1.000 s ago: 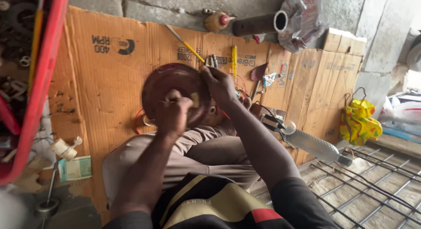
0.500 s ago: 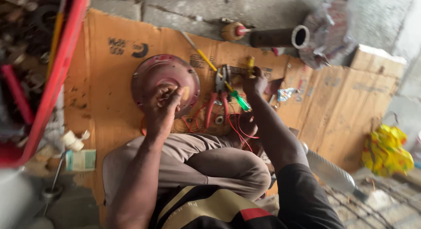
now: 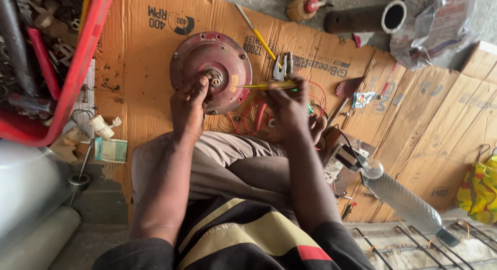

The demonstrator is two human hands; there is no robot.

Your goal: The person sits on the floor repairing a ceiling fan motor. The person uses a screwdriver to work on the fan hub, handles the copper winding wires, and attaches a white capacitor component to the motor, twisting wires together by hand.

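A round maroon motor housing [image 3: 211, 71] is propped on cardboard [image 3: 414, 125] just beyond the person's knees. It is steadied by the left hand [image 3: 188, 108], whose fingers are pressed against its face beside the central shaft. To the right, a yellow screwdriver [image 3: 269, 85] is gripped in the closed right hand [image 3: 290, 108], its tip pointed left at the housing. Pliers [image 3: 280, 69] lie just beyond, and a dark pipe [image 3: 365, 18] lies farther off.
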